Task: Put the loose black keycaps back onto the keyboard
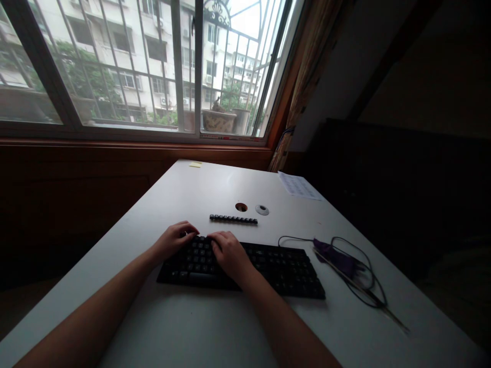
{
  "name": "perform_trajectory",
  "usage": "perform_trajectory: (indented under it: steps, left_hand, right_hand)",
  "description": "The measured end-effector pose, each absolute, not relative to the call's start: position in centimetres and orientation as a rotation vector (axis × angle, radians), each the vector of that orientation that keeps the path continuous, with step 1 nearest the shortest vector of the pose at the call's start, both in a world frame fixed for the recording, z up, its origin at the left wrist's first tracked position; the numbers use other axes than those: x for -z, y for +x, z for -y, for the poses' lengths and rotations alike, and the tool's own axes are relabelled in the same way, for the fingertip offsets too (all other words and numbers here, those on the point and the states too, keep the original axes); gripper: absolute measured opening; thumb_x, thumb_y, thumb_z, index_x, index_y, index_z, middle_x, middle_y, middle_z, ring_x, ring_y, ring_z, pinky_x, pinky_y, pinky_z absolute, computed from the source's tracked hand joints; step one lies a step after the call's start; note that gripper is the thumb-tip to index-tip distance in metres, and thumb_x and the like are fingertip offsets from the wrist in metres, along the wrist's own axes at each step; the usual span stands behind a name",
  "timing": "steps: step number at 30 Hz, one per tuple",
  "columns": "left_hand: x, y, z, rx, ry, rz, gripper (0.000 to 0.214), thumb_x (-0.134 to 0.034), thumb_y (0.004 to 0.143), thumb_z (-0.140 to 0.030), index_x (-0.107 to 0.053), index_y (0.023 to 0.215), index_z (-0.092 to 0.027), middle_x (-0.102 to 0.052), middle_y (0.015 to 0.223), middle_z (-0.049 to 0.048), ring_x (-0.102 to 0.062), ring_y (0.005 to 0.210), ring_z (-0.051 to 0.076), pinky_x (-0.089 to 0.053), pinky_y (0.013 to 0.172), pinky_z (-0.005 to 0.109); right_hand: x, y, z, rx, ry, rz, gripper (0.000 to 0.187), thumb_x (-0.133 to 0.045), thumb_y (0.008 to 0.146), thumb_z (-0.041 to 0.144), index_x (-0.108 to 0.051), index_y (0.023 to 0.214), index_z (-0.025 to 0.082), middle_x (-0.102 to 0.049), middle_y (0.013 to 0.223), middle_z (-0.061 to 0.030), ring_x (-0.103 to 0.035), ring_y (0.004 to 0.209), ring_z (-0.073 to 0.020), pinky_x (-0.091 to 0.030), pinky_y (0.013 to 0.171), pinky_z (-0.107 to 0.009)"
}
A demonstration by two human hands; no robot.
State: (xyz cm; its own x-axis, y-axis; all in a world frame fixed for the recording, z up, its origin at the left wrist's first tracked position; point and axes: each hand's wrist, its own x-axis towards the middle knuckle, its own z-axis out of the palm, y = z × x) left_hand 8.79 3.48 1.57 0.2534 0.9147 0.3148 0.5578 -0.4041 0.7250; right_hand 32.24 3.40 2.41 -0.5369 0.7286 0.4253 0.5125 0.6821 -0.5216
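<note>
A black keyboard (284, 271) lies on the white table, slightly askew. My left hand (179, 239) is at its upper left edge, thumb and fingers closed together with the fingertips on the top row. Just to the right, my right hand (229, 251) bends over the keys, its fingers closed at the same top edge and the thumb tucked below. Whether a single keycap sits between the fingertips is too small to make out. Behind the keyboard, a row of loose black keycaps (233, 220) stands in a line.
A purple cloth (337, 257), a thin brush-like stick (364, 292) and a looped black cable (378, 286) lie at the right. Farther back are a round table hole (241, 207), its cover (262, 210), printed paper (299, 185) and a yellow sticky note (195, 164). A barred window is beyond.
</note>
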Motion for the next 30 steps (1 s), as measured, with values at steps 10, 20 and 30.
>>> perform_trajectory:
  steps: [10, 20, 30]
  left_hand:
    - [-1.5, 8.8, -3.5, -0.988, 2.053, -1.35, 0.022, -0.055, 0.091, -0.031, -0.073, 0.094, -0.019, -0.069, 0.094, 0.0053, -0.064, 0.089, 0.021, -0.048, 0.081, 0.032]
    - [-1.5, 9.0, -3.5, -0.962, 2.039, -1.387, 0.022, -0.054, 0.09, -0.031, -0.073, 0.093, -0.02, -0.07, 0.093, 0.005, -0.064, 0.09, 0.022, -0.048, 0.082, 0.033]
    - [-1.6, 9.1, -3.5, -0.975, 2.046, -1.387, 0.022, -0.055, 0.089, -0.031, -0.073, 0.091, -0.02, -0.07, 0.092, 0.0047, -0.064, 0.09, 0.022, -0.048, 0.082, 0.033]
  right_hand:
    - [-2.1, 32.3, -3.9, -0.528, -0.947, 2.197, 0.023, -0.057, 0.092, 0.011, -0.069, 0.107, 0.023, -0.072, 0.105, -0.0034, -0.062, 0.105, -0.0182, -0.047, 0.098, -0.034]
    - [-2.2, 31.4, -4.5, -0.531, -1.104, 2.132, 0.011, -0.068, 0.087, 0.014, -0.073, 0.092, 0.023, -0.074, 0.094, -0.0013, -0.066, 0.093, -0.019, -0.048, 0.089, -0.032]
    - [-2.2, 31.3, -4.1, -0.397, -1.049, 2.222, 0.015, -0.062, 0.091, 0.014, -0.073, 0.096, 0.023, -0.073, 0.099, -0.0031, -0.065, 0.097, -0.0173, -0.049, 0.091, -0.029]
